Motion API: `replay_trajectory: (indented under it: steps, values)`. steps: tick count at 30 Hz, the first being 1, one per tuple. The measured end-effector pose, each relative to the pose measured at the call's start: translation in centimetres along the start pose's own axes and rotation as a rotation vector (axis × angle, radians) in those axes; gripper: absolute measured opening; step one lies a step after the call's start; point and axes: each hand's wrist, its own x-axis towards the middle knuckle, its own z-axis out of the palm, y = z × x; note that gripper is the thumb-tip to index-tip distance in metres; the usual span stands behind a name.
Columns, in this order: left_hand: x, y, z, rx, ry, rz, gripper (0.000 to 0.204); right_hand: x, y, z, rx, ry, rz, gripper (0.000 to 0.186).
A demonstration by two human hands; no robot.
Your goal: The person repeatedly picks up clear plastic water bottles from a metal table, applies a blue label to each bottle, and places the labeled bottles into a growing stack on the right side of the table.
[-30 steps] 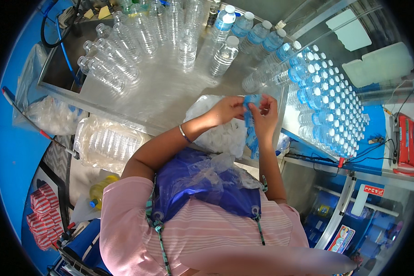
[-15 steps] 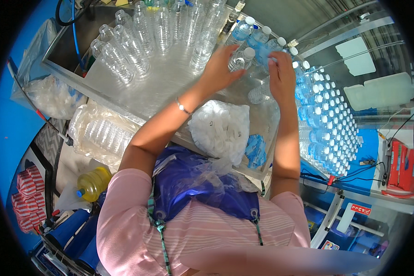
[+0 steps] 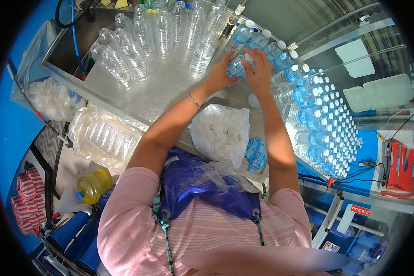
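Observation:
Between my two hands is a clear plastic water bottle (image 3: pixel 235 69) with a white cap and a blue label. My left hand (image 3: pixel 221 73) is closed on its near left side. My right hand (image 3: pixel 258 68) curls round its upper part by the cap, fingers bent. Just beyond stand several capped bottles (image 3: pixel 260 40) in a row. Open bottles without caps (image 3: pixel 163 32) stand at the far left of the metal table (image 3: pixel 170 76), with one (image 3: pixel 202 54) nearest my left hand. A white plastic bag of white caps (image 3: pixel 218 131) lies below my wrists, beside a blue printed plastic piece (image 3: pixel 255 154).
A large block of capped bottles (image 3: pixel 324 124) fills the right side behind a clear panel. Left of the table lie a wrapped pack of bottles (image 3: pixel 108 135) and a yellow jug (image 3: pixel 94 186). A blue hose (image 3: pixel 76 41) hangs at the far left.
My right hand has come left from the bottle row to the bottle by my left hand. My left hand, spread before, has closed on that bottle. Another capped bottle now shows in the row.

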Motion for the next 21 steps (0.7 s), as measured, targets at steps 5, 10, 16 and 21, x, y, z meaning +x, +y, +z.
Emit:
replay_trajectory:
  steps: [5, 10, 16, 21]
  values:
    - [-0.5, 1.6, -1.2, 0.111, -0.001, 0.157, 0.092, -0.7, -0.6, -0.2, 0.171, 0.11, 0.154, 0.029]
    - [-3.8, 7.8, -3.7, -0.168, -0.332, -0.209, 0.067, 0.1, -3.4, -3.5, 0.886, 0.186, 0.455, 0.031]
    - [-6.2, 13.1, -5.5, -0.933, -0.56, -0.567, 0.048, -0.8, -6.3, -3.8, 1.562, 0.199, 0.462, 0.035]
    - [-6.0, 13.3, -8.3, -0.732, -0.667, -0.596, 0.064, -0.1, -6.6, -7.5, 0.678, -0.016, 0.254, 0.031]
